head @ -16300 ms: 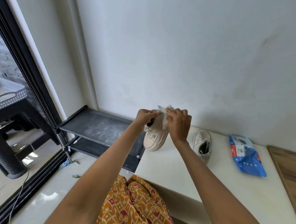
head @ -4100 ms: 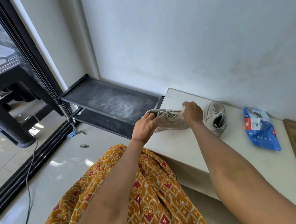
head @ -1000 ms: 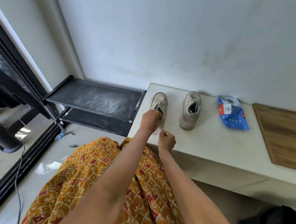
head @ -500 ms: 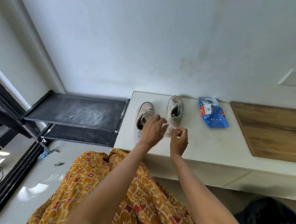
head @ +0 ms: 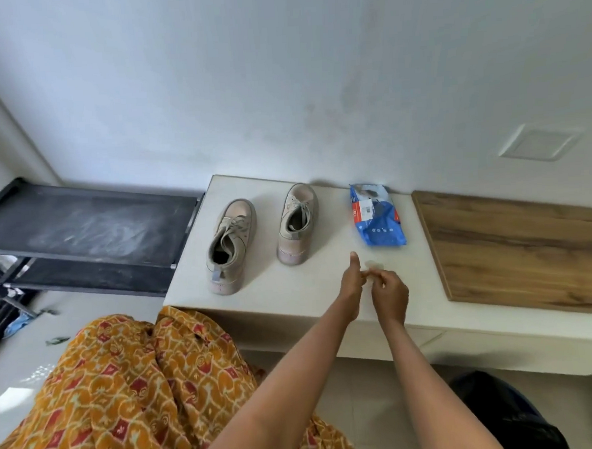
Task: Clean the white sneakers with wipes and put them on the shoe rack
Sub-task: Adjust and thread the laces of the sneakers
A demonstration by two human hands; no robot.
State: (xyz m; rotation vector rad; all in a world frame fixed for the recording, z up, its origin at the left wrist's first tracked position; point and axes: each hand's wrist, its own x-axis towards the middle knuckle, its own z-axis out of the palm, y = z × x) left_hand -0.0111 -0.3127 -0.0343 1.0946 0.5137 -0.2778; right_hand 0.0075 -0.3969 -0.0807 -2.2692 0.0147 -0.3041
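Two white sneakers stand side by side on the white counter [head: 271,296], toes toward the wall: the left sneaker [head: 230,245] and the right sneaker [head: 296,222]. Neither hand touches them. A blue wipes pack [head: 376,216] lies to their right. My left hand [head: 352,283] and my right hand [head: 389,293] meet above the counter, in front of the pack. Both pinch a small crumpled wipe [head: 371,270], which is mostly hidden by my fingers. The black shoe rack [head: 89,228] stands left of the counter with a dusty, bare top shelf.
A wooden board [head: 515,247] covers the counter's right part. A dark bin [head: 510,415] sits on the floor at the lower right. My orange patterned skirt [head: 125,387] fills the lower left. Small scraps lie on the floor by the rack.
My left hand has let go of the left sneaker, which now stands on the counter. Both hands have moved right with the wipe, toward the blue pack. The view has turned right.
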